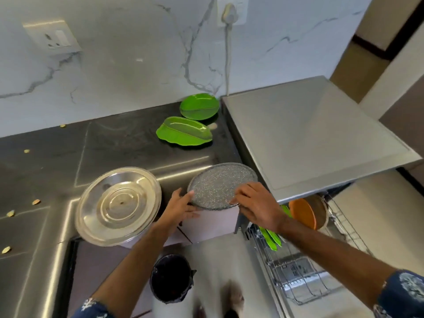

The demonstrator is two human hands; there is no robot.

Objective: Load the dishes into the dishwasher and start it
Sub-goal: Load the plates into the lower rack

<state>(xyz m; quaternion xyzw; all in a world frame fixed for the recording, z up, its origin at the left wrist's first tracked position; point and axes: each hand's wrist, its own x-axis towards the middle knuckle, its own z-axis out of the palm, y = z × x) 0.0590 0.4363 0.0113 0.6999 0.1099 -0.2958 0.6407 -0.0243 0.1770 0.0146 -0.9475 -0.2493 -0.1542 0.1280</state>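
Speckled grey plate [222, 186] at bench [119, 143] front edge is held by both grips: left hand [181, 206] & right hand [254, 204], fingers curled on rim.

A white marble-veined wall [128, 65] rose beyond the dark stone counter [110, 143]; a socket [53, 38] sat far left.

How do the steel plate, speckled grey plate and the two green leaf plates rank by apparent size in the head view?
1. steel plate
2. speckled grey plate
3. The two green leaf plates: alike, and farther away, so unranked.
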